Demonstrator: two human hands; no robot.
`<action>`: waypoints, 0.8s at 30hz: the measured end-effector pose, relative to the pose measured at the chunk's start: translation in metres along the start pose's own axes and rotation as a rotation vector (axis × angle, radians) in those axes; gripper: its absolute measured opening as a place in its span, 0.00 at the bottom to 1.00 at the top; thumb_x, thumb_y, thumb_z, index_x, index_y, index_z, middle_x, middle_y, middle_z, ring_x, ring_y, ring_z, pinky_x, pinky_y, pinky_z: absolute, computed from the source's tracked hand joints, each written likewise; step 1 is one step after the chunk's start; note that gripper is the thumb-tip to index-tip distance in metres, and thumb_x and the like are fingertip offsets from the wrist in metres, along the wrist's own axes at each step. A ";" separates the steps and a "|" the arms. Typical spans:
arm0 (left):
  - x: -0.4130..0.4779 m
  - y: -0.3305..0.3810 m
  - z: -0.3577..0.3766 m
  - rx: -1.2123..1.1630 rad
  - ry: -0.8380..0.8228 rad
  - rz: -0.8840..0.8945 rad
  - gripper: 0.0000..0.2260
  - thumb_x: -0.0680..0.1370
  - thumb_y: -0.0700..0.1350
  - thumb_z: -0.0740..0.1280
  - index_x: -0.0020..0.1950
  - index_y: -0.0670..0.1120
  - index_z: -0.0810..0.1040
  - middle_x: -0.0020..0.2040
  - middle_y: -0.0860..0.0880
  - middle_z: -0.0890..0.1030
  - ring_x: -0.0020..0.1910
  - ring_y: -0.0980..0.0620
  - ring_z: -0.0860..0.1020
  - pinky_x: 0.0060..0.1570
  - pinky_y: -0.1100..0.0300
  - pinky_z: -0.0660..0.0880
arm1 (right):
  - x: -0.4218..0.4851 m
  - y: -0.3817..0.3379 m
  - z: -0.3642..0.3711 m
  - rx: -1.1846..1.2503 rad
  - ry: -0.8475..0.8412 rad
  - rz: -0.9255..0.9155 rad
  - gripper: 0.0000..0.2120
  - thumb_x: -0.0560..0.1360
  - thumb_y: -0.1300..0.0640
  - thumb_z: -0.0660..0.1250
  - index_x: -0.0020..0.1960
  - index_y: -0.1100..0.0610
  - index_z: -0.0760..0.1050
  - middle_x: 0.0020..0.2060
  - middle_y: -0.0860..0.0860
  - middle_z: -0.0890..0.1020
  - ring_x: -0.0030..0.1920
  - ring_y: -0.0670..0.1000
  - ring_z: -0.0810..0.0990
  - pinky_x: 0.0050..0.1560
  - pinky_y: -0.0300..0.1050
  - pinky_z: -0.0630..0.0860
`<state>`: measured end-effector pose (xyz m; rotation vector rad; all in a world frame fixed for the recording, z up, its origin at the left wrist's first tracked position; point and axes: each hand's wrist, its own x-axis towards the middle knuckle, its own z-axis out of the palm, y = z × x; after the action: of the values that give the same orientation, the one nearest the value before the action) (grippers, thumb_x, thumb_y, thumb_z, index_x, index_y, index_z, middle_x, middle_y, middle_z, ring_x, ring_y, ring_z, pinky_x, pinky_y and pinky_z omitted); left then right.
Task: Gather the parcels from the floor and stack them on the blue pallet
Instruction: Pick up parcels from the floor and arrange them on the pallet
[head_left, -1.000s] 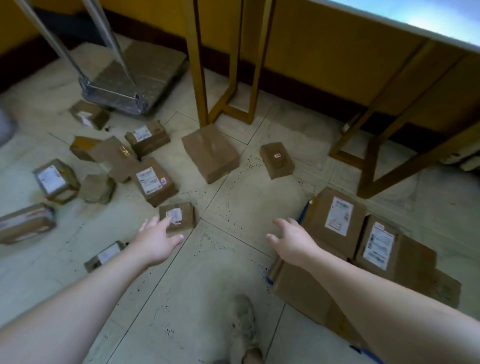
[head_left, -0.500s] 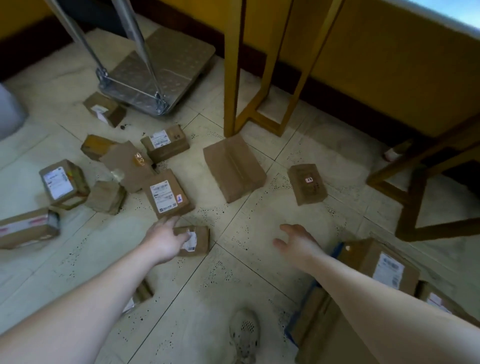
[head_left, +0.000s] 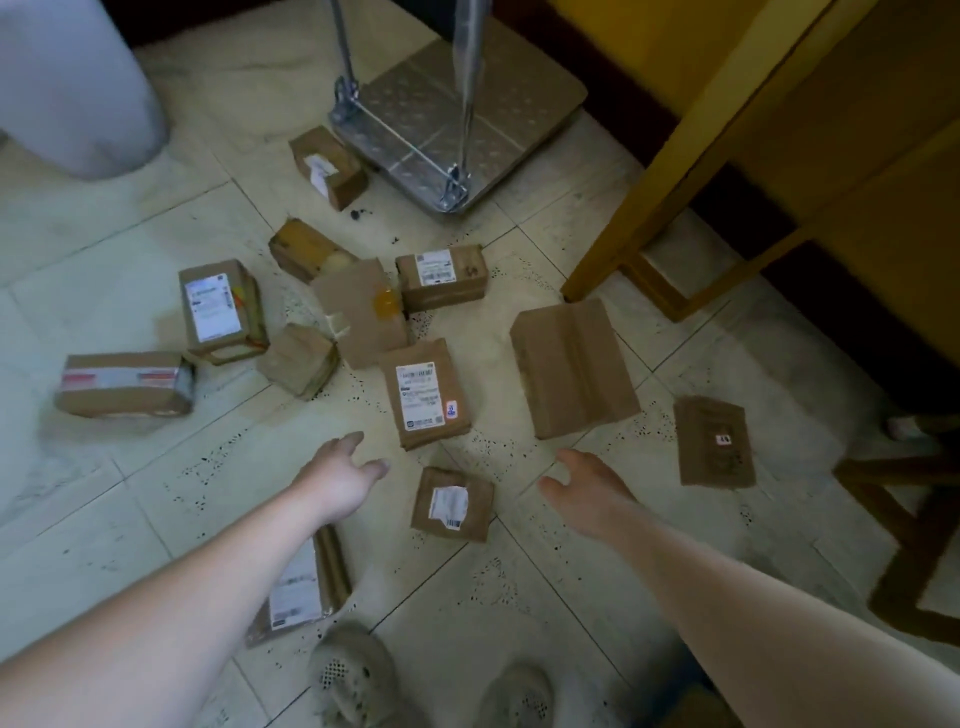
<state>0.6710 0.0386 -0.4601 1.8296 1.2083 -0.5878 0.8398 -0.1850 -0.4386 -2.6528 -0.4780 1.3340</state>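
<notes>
Overhead, the tiled floor (head_left: 156, 519) fills most of the view, speckled with dark flecks around the parcels. At far left a pale rounded object (head_left: 72, 88) is cut off by the frame edge and too blurred to identify. On the right, yellow wooden furniture (head_left: 727, 156) shows only its legs and lower panels. Far centre, a metal platform trolley (head_left: 457, 119) has its handle bars running out of the top edge. The blue pallet is out of sight.

Both bare forearms reach in from the near edge. The largest parcel, a plain brown box (head_left: 571, 369), lies right of centre. A taped box (head_left: 124, 384) sits at the left, blurred. A labelled box (head_left: 426, 395) lies in the middle, with a tight cluster of parcels (head_left: 358, 306) just beyond it, overlapping so their edges are hard to separate. A dark flat box (head_left: 714, 441) rests at the right. A small labelled box (head_left: 453, 504) lies between the hands. Another flat parcel (head_left: 306, 587) is half hidden under the left forearm.

The left hand (head_left: 337, 478) hovers with its grip spread, touching nothing; the right hand (head_left: 587, 491) likewise, fingers loosely apart. Two pale shoes (head_left: 353, 675) are cut off at the near edge.
</notes>
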 end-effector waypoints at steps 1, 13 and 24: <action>0.007 -0.003 -0.007 -0.018 -0.004 -0.002 0.30 0.78 0.55 0.63 0.76 0.47 0.58 0.76 0.44 0.59 0.73 0.43 0.61 0.68 0.54 0.59 | 0.008 -0.012 -0.003 -0.005 0.009 -0.018 0.28 0.79 0.45 0.58 0.76 0.50 0.57 0.75 0.51 0.60 0.73 0.54 0.61 0.68 0.48 0.63; 0.171 -0.046 0.009 -0.318 -0.028 -0.132 0.30 0.78 0.55 0.63 0.77 0.50 0.55 0.75 0.45 0.62 0.69 0.42 0.67 0.63 0.52 0.65 | 0.201 -0.107 0.067 0.064 -0.056 -0.146 0.33 0.78 0.42 0.60 0.76 0.55 0.55 0.72 0.57 0.66 0.61 0.56 0.74 0.52 0.45 0.74; 0.286 -0.057 0.086 -0.638 -0.158 -0.147 0.20 0.79 0.51 0.62 0.69 0.52 0.62 0.62 0.51 0.74 0.53 0.50 0.73 0.46 0.54 0.69 | 0.320 -0.090 0.149 0.525 -0.078 -0.005 0.17 0.75 0.52 0.68 0.61 0.53 0.66 0.48 0.46 0.76 0.43 0.43 0.74 0.36 0.38 0.70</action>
<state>0.7469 0.1213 -0.7428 1.1470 1.2483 -0.3591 0.8796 0.0048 -0.7473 -2.1749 -0.1151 1.3409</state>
